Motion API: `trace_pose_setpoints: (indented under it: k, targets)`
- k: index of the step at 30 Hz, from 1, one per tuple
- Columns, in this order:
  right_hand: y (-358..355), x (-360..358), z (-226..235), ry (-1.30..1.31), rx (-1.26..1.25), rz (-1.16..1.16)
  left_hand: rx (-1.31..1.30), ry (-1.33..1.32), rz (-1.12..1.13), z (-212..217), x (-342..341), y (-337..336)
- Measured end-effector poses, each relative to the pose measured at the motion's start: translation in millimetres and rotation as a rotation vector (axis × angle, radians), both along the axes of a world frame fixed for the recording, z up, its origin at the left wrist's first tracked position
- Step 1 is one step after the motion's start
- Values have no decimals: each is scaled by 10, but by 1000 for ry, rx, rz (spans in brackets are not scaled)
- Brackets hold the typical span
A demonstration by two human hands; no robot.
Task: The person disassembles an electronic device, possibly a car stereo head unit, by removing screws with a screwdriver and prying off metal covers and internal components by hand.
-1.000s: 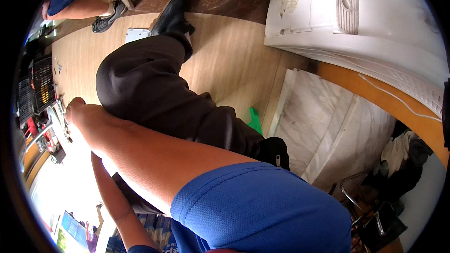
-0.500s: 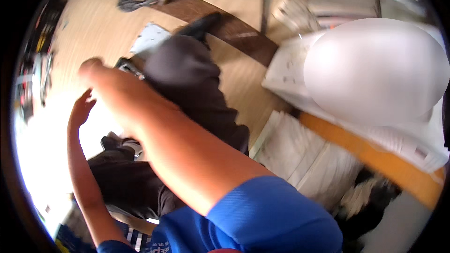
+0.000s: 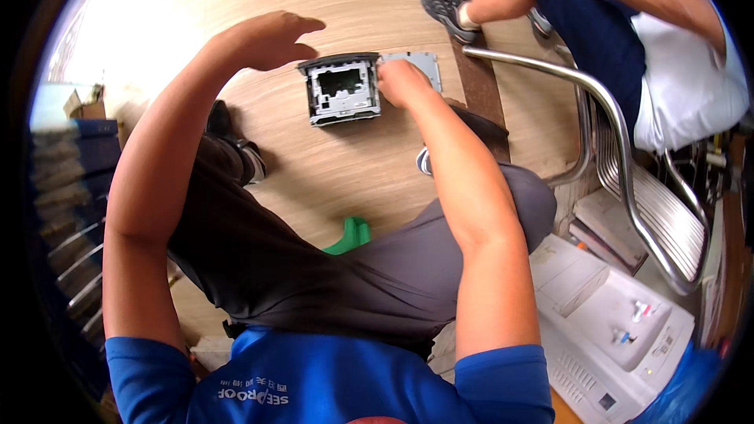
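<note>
A boxy electronic unit [image 3: 366, 99] with a silver metal frame, a black edge strip and a dark square opening is in front of me, between my feet. My right hand [image 3: 402, 83] is closed at its right edge, fingertips hidden against that side. Off the unit's upper left corner, my left hand [image 3: 275, 41] hovers open, thumb and fingers apart and holding nothing. A flat grey metal plate [image 3: 428, 69] lies on the floor behind the unit, partly covered by my right hand.
Another person [image 3: 683, 71] sits at the right on a metal chair [image 3: 585, 71]. A white water dispenser [image 3: 577, 338] with taps lies at the lower right. Something green [image 3: 352, 235] shows between my legs. Stacked dark items [image 3: 75, 165] line the left.
My view has turned, bringing the unit to the middle and the seated person into sight. My right arm, earlier stretched across to the left, now reaches the unit's right side.
</note>
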State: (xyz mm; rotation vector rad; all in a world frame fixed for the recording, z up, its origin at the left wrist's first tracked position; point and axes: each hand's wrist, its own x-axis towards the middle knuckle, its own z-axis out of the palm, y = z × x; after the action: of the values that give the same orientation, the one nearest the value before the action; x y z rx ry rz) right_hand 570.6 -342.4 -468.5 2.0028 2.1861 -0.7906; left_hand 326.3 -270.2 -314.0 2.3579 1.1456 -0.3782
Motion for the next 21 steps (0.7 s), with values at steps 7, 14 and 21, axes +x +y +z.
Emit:
trace_pose_setpoints:
  k: [7, 14, 21]
  targets:
    - [-269, -27, -134, -93, 4, 11, 57, -79, 9, 30, -359, -97]
    - [-250, 17, -339, -99, 58, -8, 85, -76, 27, -40, -625, -117]
    - [-224, -35, -317, -127, -17, -32, 48, -38, 52, 17, -573, -148]
